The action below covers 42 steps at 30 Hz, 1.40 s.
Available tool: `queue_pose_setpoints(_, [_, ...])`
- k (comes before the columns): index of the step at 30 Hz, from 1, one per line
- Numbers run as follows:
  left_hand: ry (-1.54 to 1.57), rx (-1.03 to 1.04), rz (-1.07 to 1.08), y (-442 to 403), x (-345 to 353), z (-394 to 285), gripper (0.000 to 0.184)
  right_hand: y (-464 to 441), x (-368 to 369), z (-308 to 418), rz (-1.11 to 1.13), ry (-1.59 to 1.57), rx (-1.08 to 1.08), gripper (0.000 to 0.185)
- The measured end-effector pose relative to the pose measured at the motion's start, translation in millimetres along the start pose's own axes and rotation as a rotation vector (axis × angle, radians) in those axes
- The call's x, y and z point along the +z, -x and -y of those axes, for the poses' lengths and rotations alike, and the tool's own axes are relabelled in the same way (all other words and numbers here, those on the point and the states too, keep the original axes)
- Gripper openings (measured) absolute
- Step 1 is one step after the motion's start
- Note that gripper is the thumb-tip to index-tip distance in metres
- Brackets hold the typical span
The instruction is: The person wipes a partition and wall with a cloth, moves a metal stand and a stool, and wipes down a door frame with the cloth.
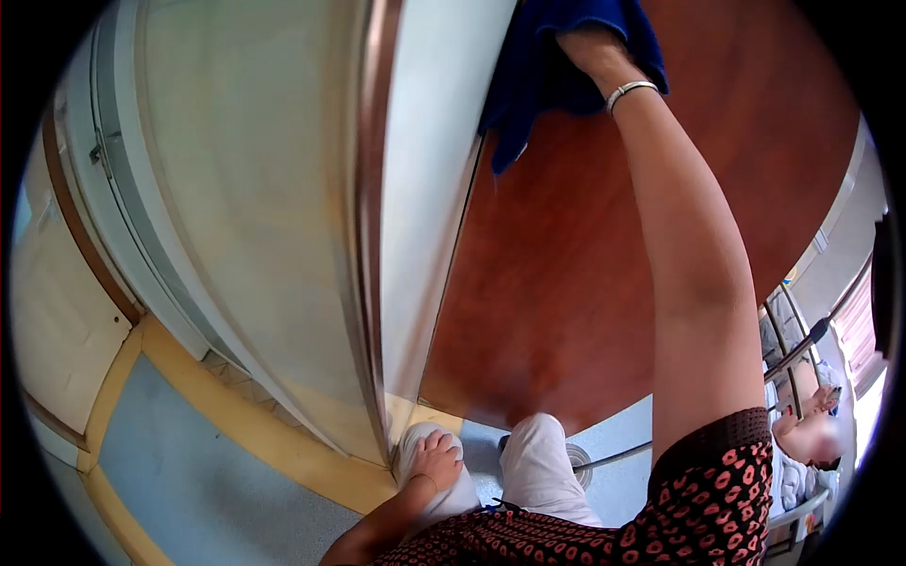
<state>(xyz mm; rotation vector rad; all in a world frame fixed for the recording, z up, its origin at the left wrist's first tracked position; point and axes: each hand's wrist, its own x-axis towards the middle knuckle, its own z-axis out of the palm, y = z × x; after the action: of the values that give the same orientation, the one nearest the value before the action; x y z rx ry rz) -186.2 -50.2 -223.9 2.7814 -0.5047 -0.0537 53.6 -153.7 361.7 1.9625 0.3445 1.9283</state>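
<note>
My right hand is at the top of the view with the arm stretched out, a silvery bracelet on its wrist. It holds a dark blue cloth against a smooth reddish-brown wood-look panel. Folds of the cloth hide the fingers, and one corner hangs down on the left. Low in the view, my left hand rests flat on my knee, in light trousers. Its fingers lie loosely outstretched with nothing in them.
A pale wall edge with a metal corner strip stands left of the panel. Blue flooring has a yellow border. A round metal base with a rod stands near my feet. At the far right, another person lies on a bed.
</note>
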Motion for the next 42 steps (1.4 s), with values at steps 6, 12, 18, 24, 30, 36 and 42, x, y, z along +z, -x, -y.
queue_pose_setpoints(6, [0.060, 0.022, -0.046, -3.4, 4.9, 1.7, 0.031, 46.6, -23.3, 22.2, 0.333, -0.472, 0.019, 0.048])
queue_pose_setpoints(12, [0.009, -0.030, -0.018, 6.1, 2.4, 8.8, 0.031, 141.1, -18.7, 54.9, 0.125, -0.807, -0.015, 0.021])
queue_pose_setpoints(18, [-0.084, -0.069, -0.107, 16.6, 12.2, 19.6, 0.030, 199.8, -15.6, 58.1, 0.235, -0.816, -0.189, 0.028])
queue_pose_setpoints(24, [-0.087, -0.110, -0.232, 6.5, 27.8, 9.7, 0.034, 102.0, -33.5, -1.5, 0.349, -0.719, -0.165, 0.031])
queue_pose_setpoints(30, [-0.018, -0.244, -0.166, 2.1, 23.3, 3.3, 0.048, 17.1, -13.3, -93.0, 0.235, -0.523, 0.141, 0.026])
queue_pose_setpoints(36, [-0.007, -0.305, -0.152, 2.1, 13.6, 1.9, 0.059, -2.9, 11.5, -243.0, 0.307, -0.189, 0.319, 0.040])
queue_pose_setpoints(42, [0.066, -0.428, -0.095, -6.4, 10.6, 3.2, 0.068, -29.3, 70.7, -266.2, 0.140, -0.303, 0.822, 0.050])
